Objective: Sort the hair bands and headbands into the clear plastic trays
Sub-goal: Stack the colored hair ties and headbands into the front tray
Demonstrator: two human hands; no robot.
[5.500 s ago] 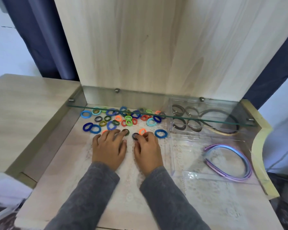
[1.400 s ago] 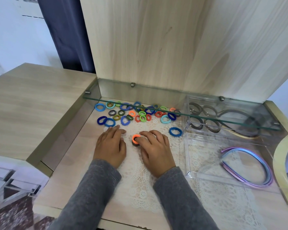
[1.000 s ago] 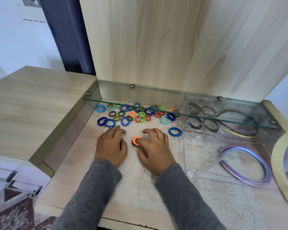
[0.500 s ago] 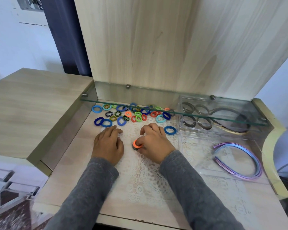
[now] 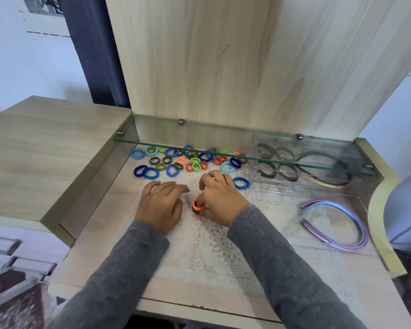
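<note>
My right hand pinches a small stack of hair bands, an orange one on top of dark striped ones, just above the lace mat. Beside it on the left, my left hand rests flat on the mat with straight fingers and holds nothing. Several loose hair bands in blue, green, orange and striped colours lie in a scatter beyond both hands. One blue band lies alone to the right of my right hand. A clear tray on the right holds purple-blue headbands.
A second clear tray at the back right holds dark headbands and dark rings. A glass shelf runs low over the back of the desk. A raised wooden top stands to the left, an upright wooden panel behind.
My right hand has pulled the orange band and the dark ones under it toward me and lifted them into a pinch. The left hand has stayed flat.
</note>
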